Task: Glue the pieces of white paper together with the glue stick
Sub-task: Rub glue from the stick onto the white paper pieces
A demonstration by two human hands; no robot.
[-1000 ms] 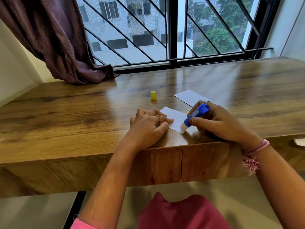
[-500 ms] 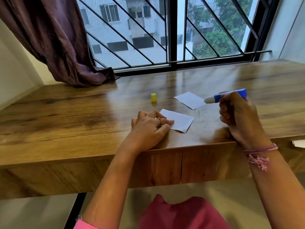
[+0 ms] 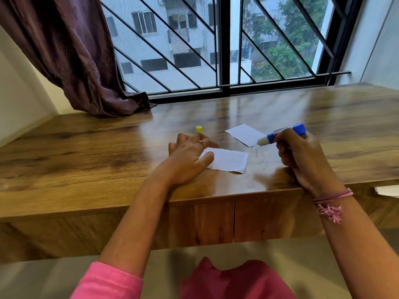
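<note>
Centre frame, on table (image 3: 86, 160): left hand (image 3: 190, 158), fingers spread, pinning near paper (image 3: 228, 161). Thin, light, likely slippery; best lifted by an edge. Farther right, second paper (image 3: 243, 133). Right hand (image 3: 302, 156) closed round uncapped glue stick (image 3: 282, 134).

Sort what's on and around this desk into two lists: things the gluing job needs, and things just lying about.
For the job:
glue stick, held in the right hand
near paper, under the left hand
far paper
yellow cap

Lying about:
curtain
white sheet at the right edge
</note>
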